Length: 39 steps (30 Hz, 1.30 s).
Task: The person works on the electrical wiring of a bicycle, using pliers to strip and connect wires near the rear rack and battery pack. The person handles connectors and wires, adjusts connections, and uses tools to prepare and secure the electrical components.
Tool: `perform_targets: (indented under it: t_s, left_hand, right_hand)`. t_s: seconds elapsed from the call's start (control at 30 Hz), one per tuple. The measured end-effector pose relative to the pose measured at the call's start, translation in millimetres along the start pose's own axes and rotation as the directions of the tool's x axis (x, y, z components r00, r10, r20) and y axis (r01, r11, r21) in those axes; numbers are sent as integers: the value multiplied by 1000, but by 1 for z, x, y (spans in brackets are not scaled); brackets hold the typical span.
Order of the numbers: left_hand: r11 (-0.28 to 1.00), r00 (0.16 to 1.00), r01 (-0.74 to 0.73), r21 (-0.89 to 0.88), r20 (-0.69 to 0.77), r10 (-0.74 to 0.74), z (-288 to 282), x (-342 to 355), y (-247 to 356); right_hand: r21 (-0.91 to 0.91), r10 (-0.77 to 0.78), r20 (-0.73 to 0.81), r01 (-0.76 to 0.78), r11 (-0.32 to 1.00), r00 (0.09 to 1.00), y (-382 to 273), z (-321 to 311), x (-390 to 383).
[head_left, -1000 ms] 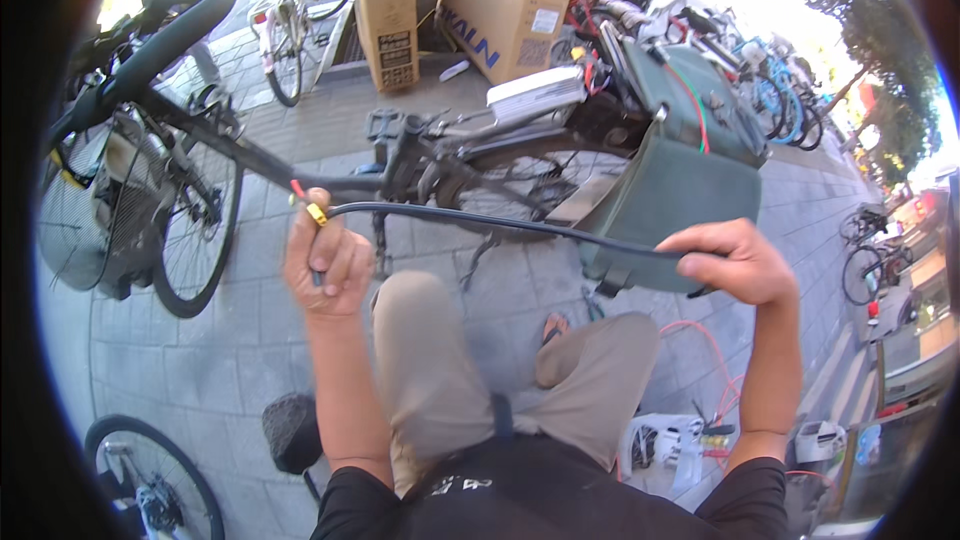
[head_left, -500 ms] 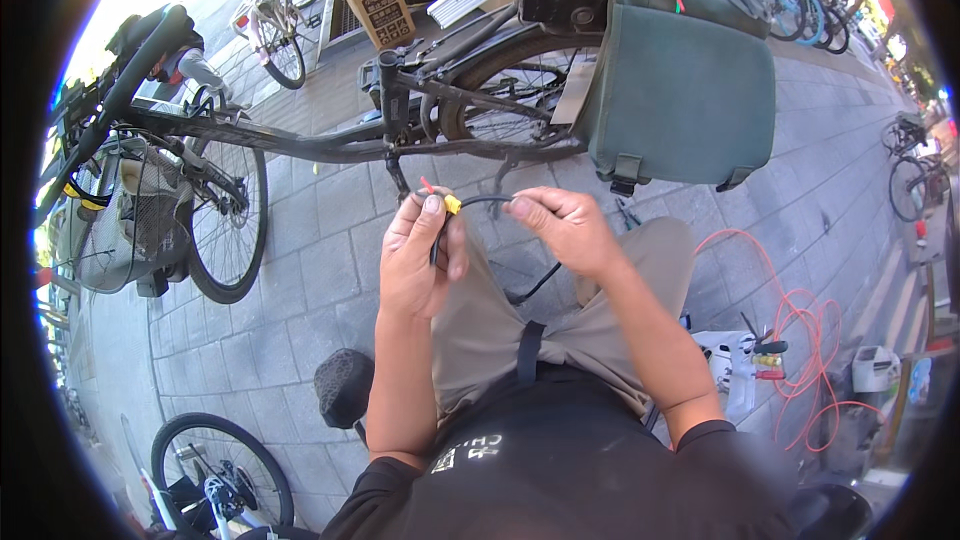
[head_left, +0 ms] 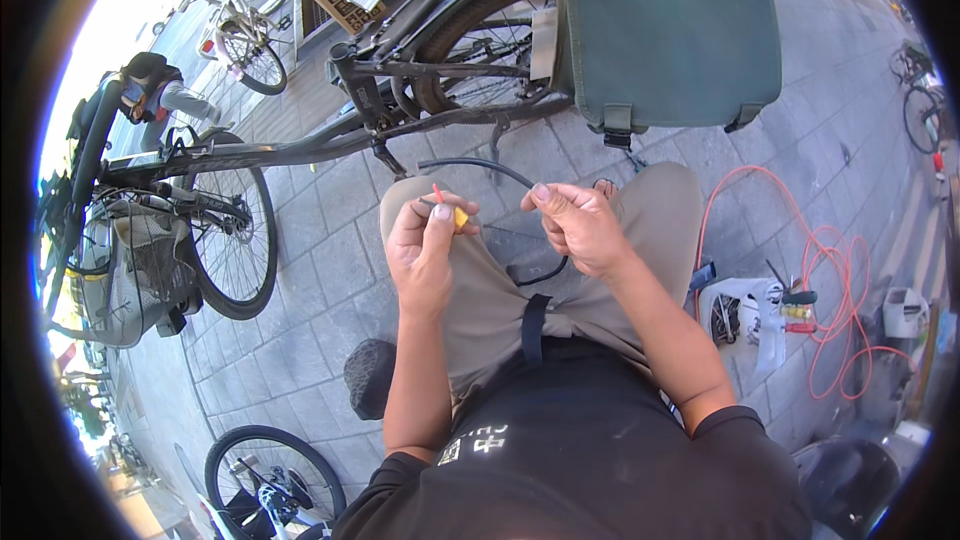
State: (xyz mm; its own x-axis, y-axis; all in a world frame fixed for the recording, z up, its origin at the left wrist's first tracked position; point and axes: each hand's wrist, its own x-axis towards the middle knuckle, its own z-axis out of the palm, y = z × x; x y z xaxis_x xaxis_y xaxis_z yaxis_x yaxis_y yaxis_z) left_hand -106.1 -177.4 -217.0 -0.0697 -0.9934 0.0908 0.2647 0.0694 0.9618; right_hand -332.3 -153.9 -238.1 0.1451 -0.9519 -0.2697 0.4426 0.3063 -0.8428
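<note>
Between the thumb and fingers of my left hand is a small yellow connector, with a short red wire and a dark wire sticking out of it. My right hand is closed in a pinch around a black cable. One end of that cable curves up and left past my fingertips, above the connector and apart from it. Its other part hangs below my right hand in a bend over my lap. Both hands are above my knees.
Ahead stands a black bicycle frame with a green pannier bag. At the right lie an orange-red cord and a white bag with screwdrivers. A bicycle wheel is at lower left; another person is at far left.
The black cable, which ran from beside the connector to my right hand, now has its end swung away above my left hand. The whole view has shifted, with the pannier higher.
</note>
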Motion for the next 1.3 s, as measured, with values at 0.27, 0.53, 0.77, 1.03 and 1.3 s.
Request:
perform_targets:
  t_s: [0.27, 0.53, 0.77, 1.03, 1.3]
  left_hand:
    - [998, 997, 58, -5, 52, -58, 14, -4, -11]
    - [994, 998, 33, -103, 50, -28, 32, 2, -33]
    - [994, 960, 101, -32, 265, -89, 12, 0, -28]
    - [909, 875, 147, 390, 377, -303, 54, -31, -16]
    - [924, 853, 259, 281, 382, -355, 68, -46, -21]
  right_hand:
    - [201, 29, -15, -25, 979, 999, 34, -19, -11]
    - [-94, 2, -81, -9, 996, 997, 60, 2, -15]
    - [-549, -493, 76, 449, 705, 867, 34, -9, -40]
    - [-323, -472, 17, 452, 831, 881, -2, -32, -61]
    - [-297, -383, 170, 418, 859, 908, -3, -64, -73]
